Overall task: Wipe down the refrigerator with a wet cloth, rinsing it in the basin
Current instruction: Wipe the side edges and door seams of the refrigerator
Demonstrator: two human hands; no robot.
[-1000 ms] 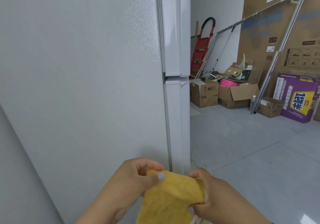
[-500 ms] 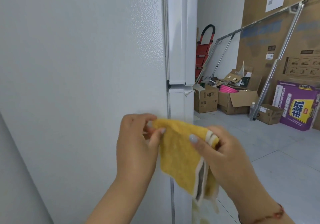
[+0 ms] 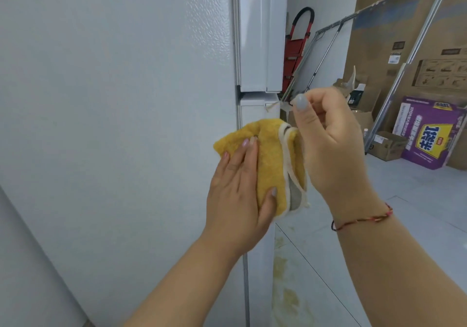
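Observation:
The white refrigerator [image 3: 121, 114] fills the left half of the view, showing its textured side and the edges of its two doors. A folded yellow cloth [image 3: 271, 164] with white trim lies at the fridge's front corner, just below the gap between the doors. My left hand [image 3: 237, 195] lies flat on the cloth's left part, fingers straight and thumb across its lower front. My right hand [image 3: 333, 139] is close against the cloth's right edge with fingers curled and thumb raised; whether those fingers hold the cloth is hidden. No basin is in view.
To the right, grey tiled floor [image 3: 417, 200] leads to cardboard boxes, a purple box [image 3: 429, 134], leaning metal poles [image 3: 409, 56] and a red hand truck [image 3: 295, 48] by the wall. Yellowish stains mark the floor beside the fridge base.
Both hands rose with the cloth from the bottom of the view to the door gap. My left hand went from pinching the cloth to lying flat on it; my right thumb lifted off.

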